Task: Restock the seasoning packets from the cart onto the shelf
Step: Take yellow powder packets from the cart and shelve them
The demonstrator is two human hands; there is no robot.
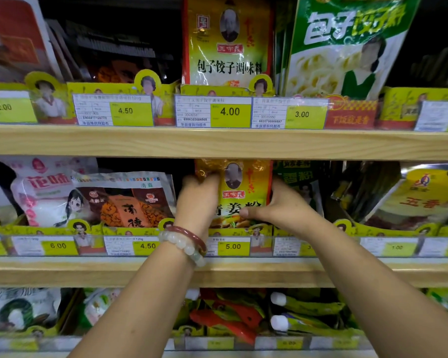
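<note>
**both hands on a ginger powder packet at the middle shelf**

while three wooden shelves [217, 143] fill the view from edge to edge, only the middle one shows its goods whole; the top row is cut off above and the bottom row is dim and partly behind the forearms. on the top shelf a green dumpling seasoning bag [346, 47] leans at the right, its top out of frame, with a yellow dumpling seasoning packet [228, 42] upright beside it. left of these the packs sit in shadow and their print cannot be read. on the middle shelf a pink-and-white bag [44, 192] and a brown-and-orange packet [130, 202] lie tilted at the left, and a yellow five-spice packet [419, 200] leans at the far right. the price tag strip [233, 246] below reads 5.00 under the hands; the tag to its right is partly hidden by the right forearm.

the ginger powder packet [239, 192] stands upright between the hands, its top edge tucked under the shelf above and its lower part behind the yellow card rail. the left hand [199, 200] grips its crumpled upper left corner, fingers curled round the edge and hiding part of the print. the right hand [282, 202] clasps the right edge, thumb pressed across the front. on the left wrist sit a pale bead bracelet [184, 246] and a red bangle [191, 235].
</note>
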